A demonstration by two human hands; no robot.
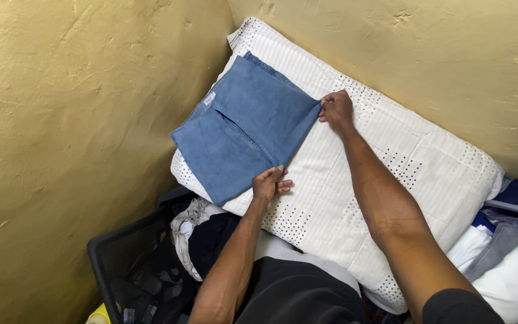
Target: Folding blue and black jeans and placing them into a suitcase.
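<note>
Denim garment (244,126) lies folded on the white pillow (391,168), both its edges pinched by left hand (268,183) and right hand (337,111).

Both the left hand (269,182) and right hand (336,110) pinch corners of folded blue denim (244,123) lying on a white pillow (391,162).

We spot just one label: a small pale tag (210,98), roughly rectangular, sewn at the jeans' (244,126) upper-left edge, near the waistband. No pkgs, signs or screens that we can see.
</note>
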